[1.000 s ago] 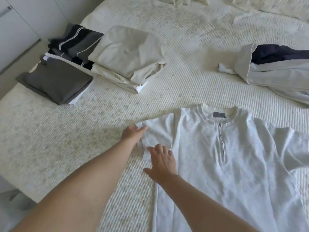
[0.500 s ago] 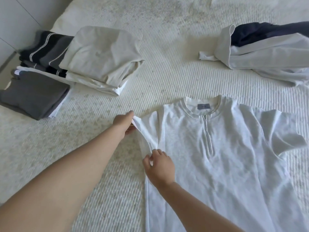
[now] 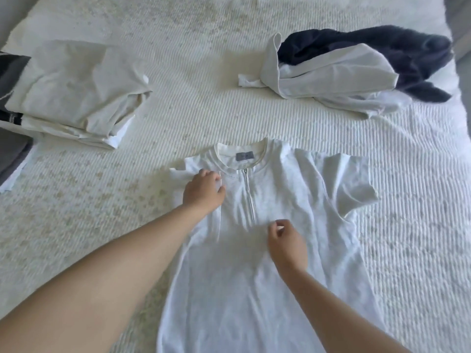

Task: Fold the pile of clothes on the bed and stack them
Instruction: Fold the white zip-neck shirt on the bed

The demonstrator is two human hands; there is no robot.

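White zip-neck shirt [image 3: 275, 250] flat on bed [image 3: 178, 103], left hand [image 3: 204, 191] seemingly pinching its folded-in sleeve, right hand [image 3: 286, 240] loosely curled, holding nothing

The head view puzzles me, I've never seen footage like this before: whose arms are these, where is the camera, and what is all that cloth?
The camera sits on a person's head, looking down at their own two bare arms; there is no machine. They stand over a bed with a ribbed cream cover. A white shirt with a short zip lies flat in front of them. The left hand presses its folded-in sleeve near the collar. The right hand hovers over the chest, fingers loosely curled, holding nothing I can see. At far left is a stack of folded clothes; at far right a loose pile waits.
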